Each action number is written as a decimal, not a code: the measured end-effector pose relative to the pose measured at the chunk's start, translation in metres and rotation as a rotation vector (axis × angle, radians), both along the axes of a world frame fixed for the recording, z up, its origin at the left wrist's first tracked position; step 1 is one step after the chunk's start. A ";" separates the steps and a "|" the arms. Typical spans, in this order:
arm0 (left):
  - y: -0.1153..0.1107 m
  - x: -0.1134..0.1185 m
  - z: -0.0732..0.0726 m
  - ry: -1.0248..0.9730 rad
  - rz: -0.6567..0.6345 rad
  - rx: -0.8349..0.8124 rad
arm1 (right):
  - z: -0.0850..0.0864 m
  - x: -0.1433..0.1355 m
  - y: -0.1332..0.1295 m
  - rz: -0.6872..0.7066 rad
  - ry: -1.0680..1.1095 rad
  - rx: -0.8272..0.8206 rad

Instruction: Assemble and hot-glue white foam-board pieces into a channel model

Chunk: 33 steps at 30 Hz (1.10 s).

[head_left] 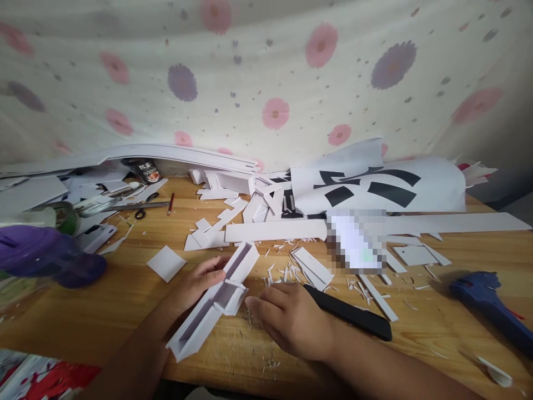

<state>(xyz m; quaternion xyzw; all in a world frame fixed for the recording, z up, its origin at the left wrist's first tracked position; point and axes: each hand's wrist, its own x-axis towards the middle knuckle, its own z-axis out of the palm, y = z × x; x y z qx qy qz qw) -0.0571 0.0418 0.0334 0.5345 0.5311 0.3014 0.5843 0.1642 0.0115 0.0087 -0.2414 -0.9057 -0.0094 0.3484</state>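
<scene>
Near the front edge of the desk, left of its middle, I hold the long white trough tilted in my left hand, thumb over its side. My right hand is curled beside the small box at the trough's middle; I cannot tell whether it pinches anything or touches. I judge this as steadying and close handwork at that box; the next move calls for a firm left grip and light right fingertips. Beyond lie 1 black bar and white offcuts; toward the right edge, 1 blue glue gun.
</scene>
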 end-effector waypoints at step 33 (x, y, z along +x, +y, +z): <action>-0.002 -0.005 -0.001 -0.151 -0.210 0.030 | -0.004 0.006 0.000 -0.162 0.108 -0.120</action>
